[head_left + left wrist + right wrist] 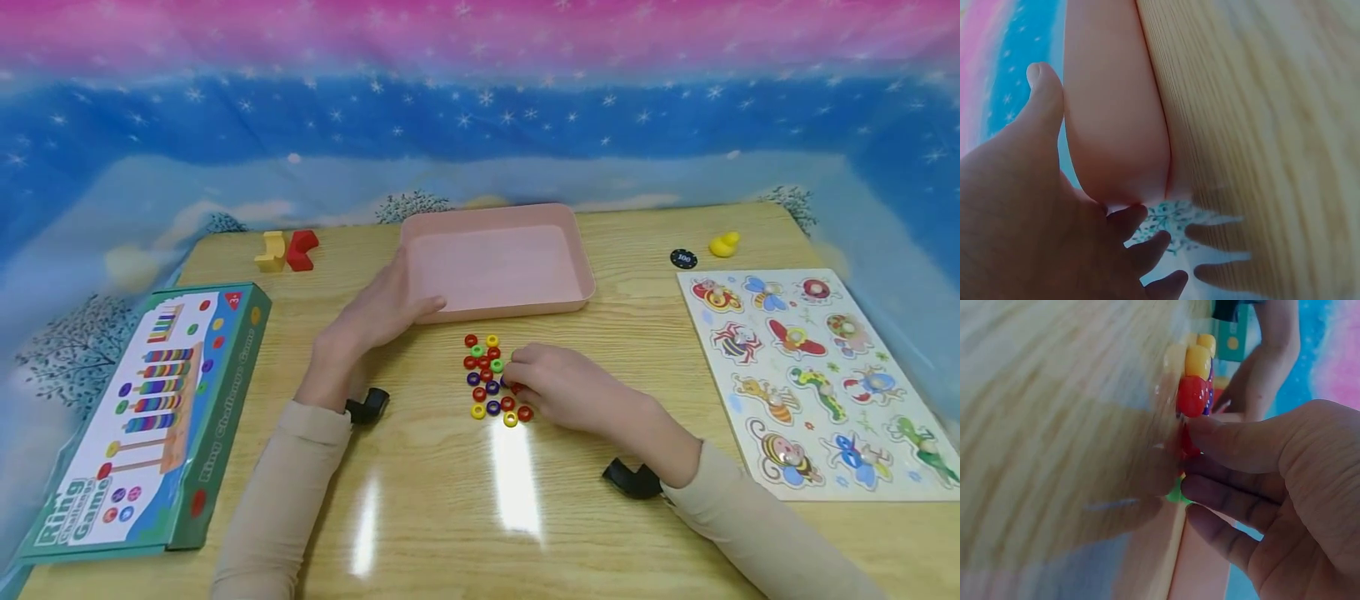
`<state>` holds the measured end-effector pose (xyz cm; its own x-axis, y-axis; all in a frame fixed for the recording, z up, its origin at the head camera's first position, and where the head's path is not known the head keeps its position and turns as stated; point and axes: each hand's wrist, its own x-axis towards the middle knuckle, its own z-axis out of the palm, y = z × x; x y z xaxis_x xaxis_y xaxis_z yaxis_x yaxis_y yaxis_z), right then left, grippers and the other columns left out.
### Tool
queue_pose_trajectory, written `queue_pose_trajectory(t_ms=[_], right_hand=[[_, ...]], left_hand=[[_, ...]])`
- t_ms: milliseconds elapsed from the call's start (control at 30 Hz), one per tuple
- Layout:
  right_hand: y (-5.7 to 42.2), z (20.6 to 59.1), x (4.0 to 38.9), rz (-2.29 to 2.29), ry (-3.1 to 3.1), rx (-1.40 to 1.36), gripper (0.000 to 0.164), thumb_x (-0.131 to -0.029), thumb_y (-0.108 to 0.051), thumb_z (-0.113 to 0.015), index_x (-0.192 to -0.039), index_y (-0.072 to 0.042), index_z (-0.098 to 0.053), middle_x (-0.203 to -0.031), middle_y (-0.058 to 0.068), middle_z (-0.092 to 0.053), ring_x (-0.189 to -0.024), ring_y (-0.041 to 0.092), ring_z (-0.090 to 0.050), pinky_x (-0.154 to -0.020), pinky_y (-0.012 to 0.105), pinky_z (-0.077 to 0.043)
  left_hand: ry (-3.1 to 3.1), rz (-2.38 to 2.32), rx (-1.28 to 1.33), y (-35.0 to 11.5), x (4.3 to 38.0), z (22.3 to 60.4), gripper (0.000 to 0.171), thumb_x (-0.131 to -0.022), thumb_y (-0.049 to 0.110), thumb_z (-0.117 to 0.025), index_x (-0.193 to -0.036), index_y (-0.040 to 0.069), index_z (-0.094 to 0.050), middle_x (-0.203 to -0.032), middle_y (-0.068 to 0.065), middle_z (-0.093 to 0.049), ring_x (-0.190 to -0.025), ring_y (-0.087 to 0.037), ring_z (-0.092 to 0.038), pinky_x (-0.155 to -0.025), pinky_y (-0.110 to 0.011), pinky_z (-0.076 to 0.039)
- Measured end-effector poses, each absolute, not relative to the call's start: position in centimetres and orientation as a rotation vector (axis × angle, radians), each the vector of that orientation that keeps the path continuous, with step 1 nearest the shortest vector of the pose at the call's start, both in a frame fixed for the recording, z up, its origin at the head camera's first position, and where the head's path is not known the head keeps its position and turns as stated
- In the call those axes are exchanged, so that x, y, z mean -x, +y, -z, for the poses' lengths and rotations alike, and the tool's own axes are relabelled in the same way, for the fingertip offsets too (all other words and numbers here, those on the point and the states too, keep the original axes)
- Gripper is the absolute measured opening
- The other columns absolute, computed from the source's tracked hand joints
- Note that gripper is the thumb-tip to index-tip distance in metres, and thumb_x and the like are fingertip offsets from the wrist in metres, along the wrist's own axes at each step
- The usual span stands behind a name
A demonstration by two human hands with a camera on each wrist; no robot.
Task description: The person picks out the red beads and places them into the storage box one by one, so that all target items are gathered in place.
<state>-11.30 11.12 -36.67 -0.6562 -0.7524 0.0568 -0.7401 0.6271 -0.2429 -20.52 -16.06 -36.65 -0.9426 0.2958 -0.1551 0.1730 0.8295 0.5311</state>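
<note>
A pink tray stands on the table, and my left hand touches its left end. The thumb lies over the near-left corner of the rim; the other fingers stretch along the outside, partly hidden behind the wall. Spread, fairly straight fingers show in the left wrist view. In front of the tray lie several small red, yellow, green and purple rings. My right hand is low at the right side of this group. Its thumb and forefinger pinch a red ring, partly covered by them, beside a green ring.
At left lies a Ring Challenge Game box, with yellow and red blocks behind it. An insect puzzle board is at right. Beyond it sit a black chip and a yellow duck. A patterned cloth hangs behind.
</note>
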Motion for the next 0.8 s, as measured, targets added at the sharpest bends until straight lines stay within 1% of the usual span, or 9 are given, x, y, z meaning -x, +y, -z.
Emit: queue_pose_trajectory(t_ms=[133,300,400,533,600,700,800], right_hand=[[10.85,36.71,11.34,0.371,2.794,1.274,0.006,-0.086,-0.014,-0.064,-0.088,-0.020,-0.063,-0.079,-0.010,-0.051,-0.070,0.006,-0.044,-0.065,0.022,-0.042],[10.52,36.68,11.41,0.370,2.798,1.271,0.009,-0.086,-0.012,-0.063,-0.091,-0.018,-0.068,-0.080,-0.008,-0.053,-0.071,0.006,-0.045,-0.065,0.022,-0.043],[10.55,36.67,11.43,0.367,2.806,1.252,0.010,-0.085,-0.012,-0.064,-0.092,-0.016,-0.070,-0.080,-0.007,-0.054,-0.070,0.006,-0.045,-0.065,0.022,-0.043],[10.51,36.64,11.47,0.391,2.796,1.220,0.006,-0.085,-0.011,-0.064,-0.086,-0.017,-0.067,-0.078,-0.008,-0.051,-0.069,0.006,-0.044,-0.064,0.021,-0.042],[10.44,36.64,11.50,0.398,2.787,1.206,0.008,-0.084,-0.011,-0.065,-0.082,-0.018,-0.063,-0.077,-0.009,-0.048,-0.068,0.005,-0.044,-0.063,0.020,-0.041],[10.60,36.44,11.68,0.406,2.770,1.174,0.011,-0.084,-0.010,-0.065,-0.081,-0.019,-0.059,-0.076,-0.010,-0.047,-0.067,0.006,-0.044,-0.062,0.021,-0.040],[10.75,36.04,12.05,0.425,2.763,1.132,0.011,-0.084,-0.009,-0.065,-0.082,-0.019,-0.060,-0.077,-0.009,-0.051,-0.069,0.007,-0.046,-0.064,0.022,-0.041]], left_hand=[[2.757,-0.857,-0.389,-16.10,20.53,36.71,0.111,-0.076,0.075,-0.047,-0.145,0.022,0.024,-0.157,0.000,0.005,-0.145,-0.022,-0.008,-0.114,-0.045,-0.021],[2.750,-0.974,-0.469,-16.06,20.76,36.98,0.110,-0.078,0.068,-0.054,-0.146,0.024,0.021,-0.157,0.002,0.002,-0.144,-0.018,-0.011,-0.114,-0.044,-0.023],[2.753,-0.992,-0.507,-15.73,20.99,36.98,0.111,-0.078,0.065,-0.056,-0.145,0.026,0.022,-0.157,0.003,0.002,-0.144,-0.018,-0.013,-0.113,-0.043,-0.025],[2.741,-0.972,-0.463,-15.71,20.91,36.94,0.113,-0.077,0.067,-0.056,-0.144,0.026,0.024,-0.157,0.003,0.007,-0.144,-0.020,-0.010,-0.114,-0.043,-0.023],[2.722,-0.973,-0.431,-15.88,20.74,36.93,0.113,-0.077,0.068,-0.055,-0.144,0.025,0.024,-0.157,0.003,0.009,-0.145,-0.020,-0.007,-0.115,-0.043,-0.021],[2.696,-1.017,-0.447,-15.81,20.76,36.86,0.112,-0.077,0.066,-0.057,-0.145,0.024,0.022,-0.157,0.003,0.008,-0.145,-0.019,-0.006,-0.115,-0.044,-0.019],[2.687,-1.076,-0.493,-15.74,20.82,36.94,0.111,-0.078,0.062,-0.060,-0.146,0.025,0.019,-0.157,0.003,0.003,-0.144,-0.018,-0.009,-0.115,-0.043,-0.021]])
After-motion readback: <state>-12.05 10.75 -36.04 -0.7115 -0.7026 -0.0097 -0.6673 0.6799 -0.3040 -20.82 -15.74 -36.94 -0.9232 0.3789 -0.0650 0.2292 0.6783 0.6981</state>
